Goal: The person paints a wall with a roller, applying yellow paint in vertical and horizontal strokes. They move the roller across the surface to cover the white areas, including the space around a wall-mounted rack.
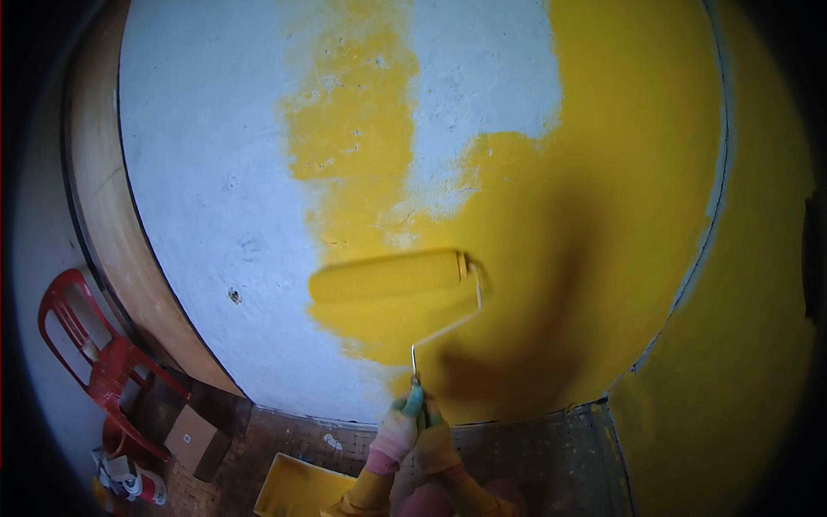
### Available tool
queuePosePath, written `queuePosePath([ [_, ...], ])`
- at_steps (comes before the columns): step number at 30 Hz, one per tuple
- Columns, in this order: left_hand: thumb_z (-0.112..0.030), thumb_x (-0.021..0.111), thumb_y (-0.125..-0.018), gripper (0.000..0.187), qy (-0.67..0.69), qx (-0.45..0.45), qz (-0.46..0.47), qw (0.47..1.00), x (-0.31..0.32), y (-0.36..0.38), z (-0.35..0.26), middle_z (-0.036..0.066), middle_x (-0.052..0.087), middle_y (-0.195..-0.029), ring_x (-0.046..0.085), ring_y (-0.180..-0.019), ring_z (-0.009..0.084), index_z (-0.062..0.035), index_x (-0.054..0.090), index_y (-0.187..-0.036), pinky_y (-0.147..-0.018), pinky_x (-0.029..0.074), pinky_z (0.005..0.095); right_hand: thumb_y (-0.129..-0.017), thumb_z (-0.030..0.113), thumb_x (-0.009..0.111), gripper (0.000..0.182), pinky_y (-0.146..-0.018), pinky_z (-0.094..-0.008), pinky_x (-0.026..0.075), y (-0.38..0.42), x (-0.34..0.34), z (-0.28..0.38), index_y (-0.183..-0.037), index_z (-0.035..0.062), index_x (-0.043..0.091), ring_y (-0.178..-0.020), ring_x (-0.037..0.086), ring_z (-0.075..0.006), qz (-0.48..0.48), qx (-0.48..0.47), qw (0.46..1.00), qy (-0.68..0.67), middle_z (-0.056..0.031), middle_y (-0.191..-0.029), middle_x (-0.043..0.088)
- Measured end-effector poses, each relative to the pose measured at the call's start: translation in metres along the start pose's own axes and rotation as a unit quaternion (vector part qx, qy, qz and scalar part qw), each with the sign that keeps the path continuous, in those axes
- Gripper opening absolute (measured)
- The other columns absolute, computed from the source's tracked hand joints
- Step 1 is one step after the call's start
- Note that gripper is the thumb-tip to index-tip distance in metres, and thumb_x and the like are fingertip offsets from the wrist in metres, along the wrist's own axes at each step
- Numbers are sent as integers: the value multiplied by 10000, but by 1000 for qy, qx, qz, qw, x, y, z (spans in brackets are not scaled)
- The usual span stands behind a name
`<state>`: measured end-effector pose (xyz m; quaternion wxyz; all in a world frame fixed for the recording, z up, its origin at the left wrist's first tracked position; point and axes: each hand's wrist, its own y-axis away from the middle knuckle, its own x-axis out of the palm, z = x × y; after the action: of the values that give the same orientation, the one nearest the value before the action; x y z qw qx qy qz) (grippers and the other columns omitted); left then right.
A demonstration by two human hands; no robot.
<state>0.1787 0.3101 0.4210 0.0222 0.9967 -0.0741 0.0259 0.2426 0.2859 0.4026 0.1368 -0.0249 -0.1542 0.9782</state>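
A paint roller (386,277), its thick sleeve coated in yellow, lies against the wall (207,172) with its wire frame running down to a green handle. My left hand (399,428), in a pale glove with a pink cuff, is wrapped round that handle. Close beside it, my right hand (436,438) is gloved too and closed on the same handle; its fingers are partly hidden. Fresh yellow paint covers the wall's right side and a patchy vertical strip, while pale blue-white shows at left and upper middle.
A yellow-coated paint tray (301,487) rests on the floor left of my arms. Farther left are a red plastic chair (112,366), a cardboard box (196,441) and a white-and-red tub (150,487). A wooden door frame (129,198) borders the wall; a yellow side wall (732,388) meets it at right.
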Motion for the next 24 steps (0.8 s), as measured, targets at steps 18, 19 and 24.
queuePosePath([
  [18,-256,417,-857,267,-32,159,-55,985,10,-3,4,88,556,-882,511,-759,124,-34,536,-947,-729,403,241,-816,196,487,199,-602,-328,435,10,-17,-17,-972,74,466,-715,570,-293,6,-21,996,86,-154,-751,567],
  [19,-235,433,-851,256,20,131,-52,990,13,2,1,105,553,-922,525,-789,140,-32,520,-980,-759,410,257,-810,196,497,199,-591,-326,436,17,-19,-18,-967,76,473,-718,572,-284,24,63,993,96,-151,-756,567],
  [24,-205,468,-836,148,160,-9,107,981,15,-21,-1,36,519,-701,505,-613,111,-62,494,-806,-584,436,232,-815,199,481,199,-590,-325,444,20,-24,-33,-972,77,492,-718,574,-273,-52,-4,998,28,-153,-768,564],
])
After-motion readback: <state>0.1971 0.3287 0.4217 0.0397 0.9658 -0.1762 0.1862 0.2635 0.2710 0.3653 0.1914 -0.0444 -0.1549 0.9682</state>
